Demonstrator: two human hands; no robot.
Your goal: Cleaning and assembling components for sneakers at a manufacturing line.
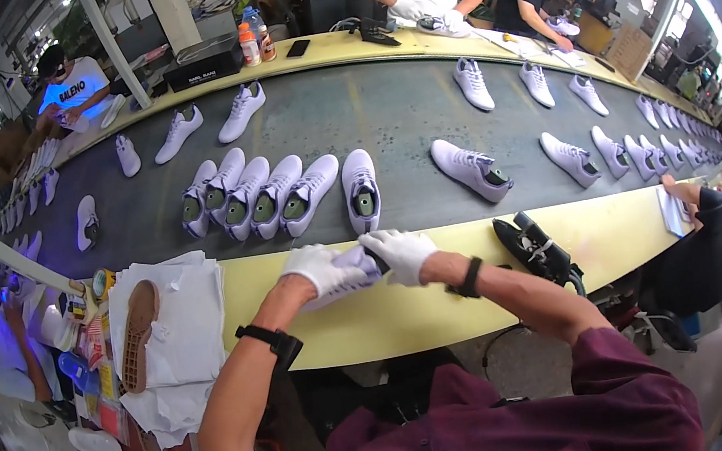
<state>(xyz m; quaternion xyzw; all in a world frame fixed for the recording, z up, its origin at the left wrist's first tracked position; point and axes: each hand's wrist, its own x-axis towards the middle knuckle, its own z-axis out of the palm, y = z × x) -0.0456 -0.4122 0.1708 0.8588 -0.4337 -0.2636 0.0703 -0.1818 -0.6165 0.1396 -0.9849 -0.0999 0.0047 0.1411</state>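
Head view: at the centre of the frame, a pale lavender shoe, held at the near yellow tabletop, just below the dark belt bearing other shoes. Gloved left hand wrapped over its side, fingers bent around it; gloved right hand at the dark-lined end, fingers partly curled. Cannot tell how firmly closed on the right. Probably light, pliant in the upper, stiffer along the sole, hardly fragile, perhaps slightly slippery. Best gripped around sole and heel, without crushing the collar.
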